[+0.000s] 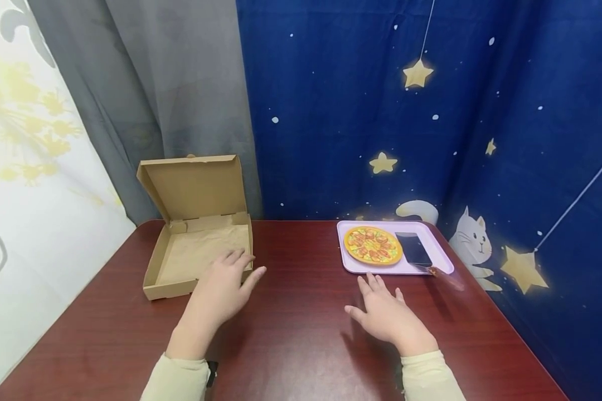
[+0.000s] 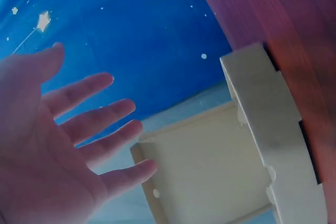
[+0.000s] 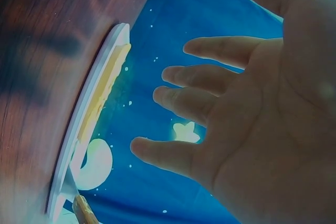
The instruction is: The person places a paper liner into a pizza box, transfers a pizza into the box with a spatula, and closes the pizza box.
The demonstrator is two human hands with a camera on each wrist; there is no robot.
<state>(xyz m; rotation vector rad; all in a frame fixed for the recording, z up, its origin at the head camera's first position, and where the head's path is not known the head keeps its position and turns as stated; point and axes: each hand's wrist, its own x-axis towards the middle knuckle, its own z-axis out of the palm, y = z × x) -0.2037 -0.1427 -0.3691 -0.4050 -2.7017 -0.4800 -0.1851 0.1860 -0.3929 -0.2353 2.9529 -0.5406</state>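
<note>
My left hand [image 1: 222,289] hovers at the near right corner of an open cardboard pizza box [image 1: 168,287], its fingers spread and holding nothing. The box's lid [image 1: 195,189] stands raised at the back. In front of a pale lilac tray [image 1: 348,225] is my right hand [image 1: 388,314], also spread and holding nothing. On the tray lies a round toy pizza [image 1: 373,245] with printed toppings. Beside it is a dark flat rectangle [image 1: 413,248], perhaps a blade. A brown handle [image 1: 433,271] juts over the tray's near right edge. Both palms show in the wrist views, with no object against them.
The reddish-brown wooden table [image 1: 291,334] carries the box on the left and the tray on the right. A blue star-patterned curtain [image 1: 341,111] hangs behind the table, with a grey curtain [image 1: 195,72] to its left.
</note>
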